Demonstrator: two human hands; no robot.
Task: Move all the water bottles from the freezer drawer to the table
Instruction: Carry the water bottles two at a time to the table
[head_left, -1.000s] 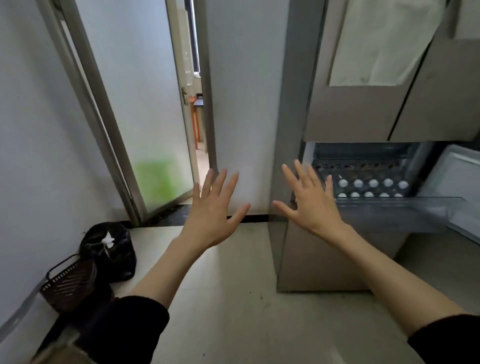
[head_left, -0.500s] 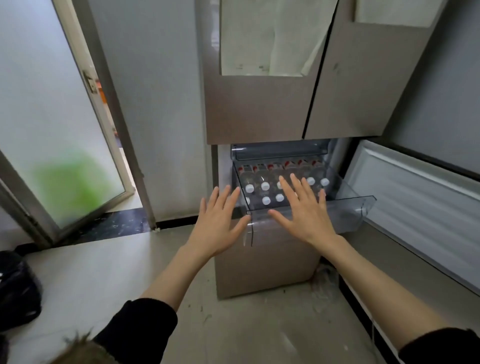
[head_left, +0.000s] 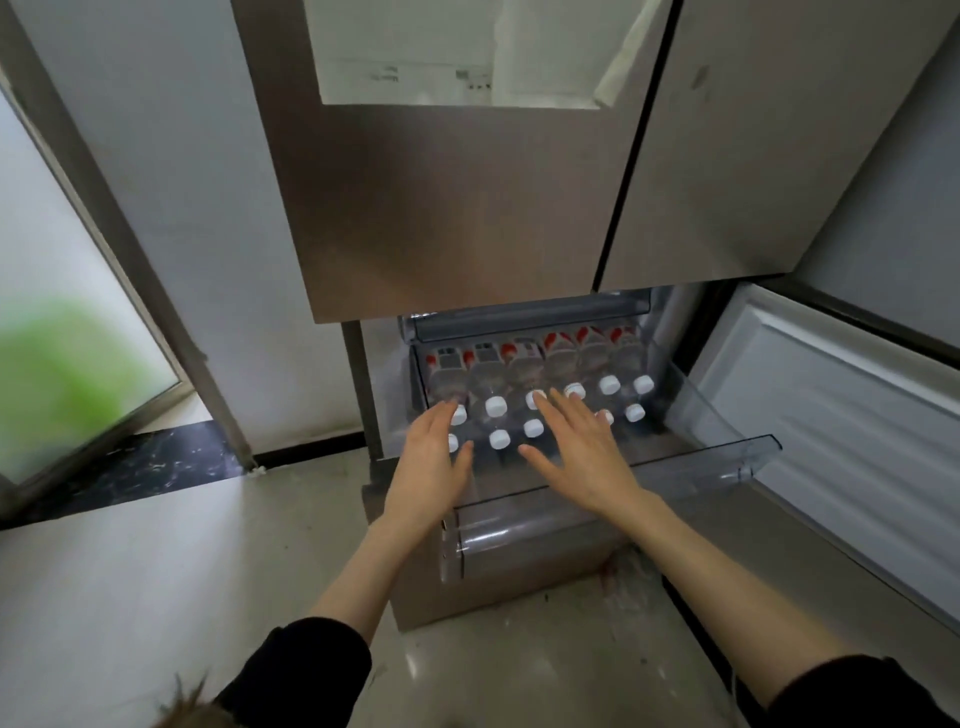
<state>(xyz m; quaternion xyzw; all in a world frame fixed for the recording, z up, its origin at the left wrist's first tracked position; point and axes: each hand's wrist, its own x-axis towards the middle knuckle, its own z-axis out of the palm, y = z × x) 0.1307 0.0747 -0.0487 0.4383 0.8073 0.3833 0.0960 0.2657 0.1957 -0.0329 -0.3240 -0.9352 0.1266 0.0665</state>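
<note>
Several water bottles with white caps and red-and-white labels lie in two rows inside the clear plastic freezer drawer, which is pulled out from the bottom of the fridge. My left hand hovers with straight fingers over the left end of the rows, hiding part of two caps. Over the middle bottles my right hand is spread flat, fingertips reaching the back row. Neither hand holds anything. No table is in view.
The open freezer door stands to the right of the drawer. Closed steel fridge doors hang just above the drawer. A frosted glass door is at the left, with pale floor in front.
The view has swung right from the doorway to the fridge and come closer. Both hands have moved forward from in front of the drawer to above the bottles.
</note>
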